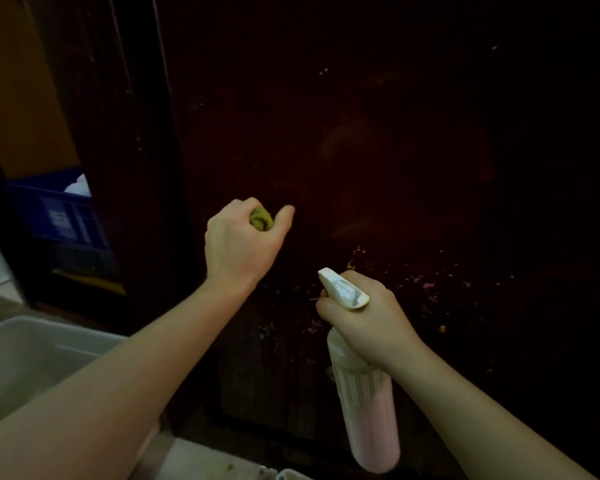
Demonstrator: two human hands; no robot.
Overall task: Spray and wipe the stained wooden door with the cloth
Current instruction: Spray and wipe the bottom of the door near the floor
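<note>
Spraying underway: your right hand [364, 320] grips the spray bottle [364, 393], left hand [243, 240] balls the cloth [261, 219]; specks remain on the door [413, 150], wiping unfinished.

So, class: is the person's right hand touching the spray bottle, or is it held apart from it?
Touching. The head view shows the right hand wrapped round the neck of the spray bottle, just below its white trigger head, with the fingers curled round the front.

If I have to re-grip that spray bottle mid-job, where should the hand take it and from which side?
Take the spray bottle at its narrow neck under the white trigger head, as the right hand does now, coming from behind, opposite the nozzle. The nozzle faces the stained door, and the wider body below looks harder to wrap.
</note>
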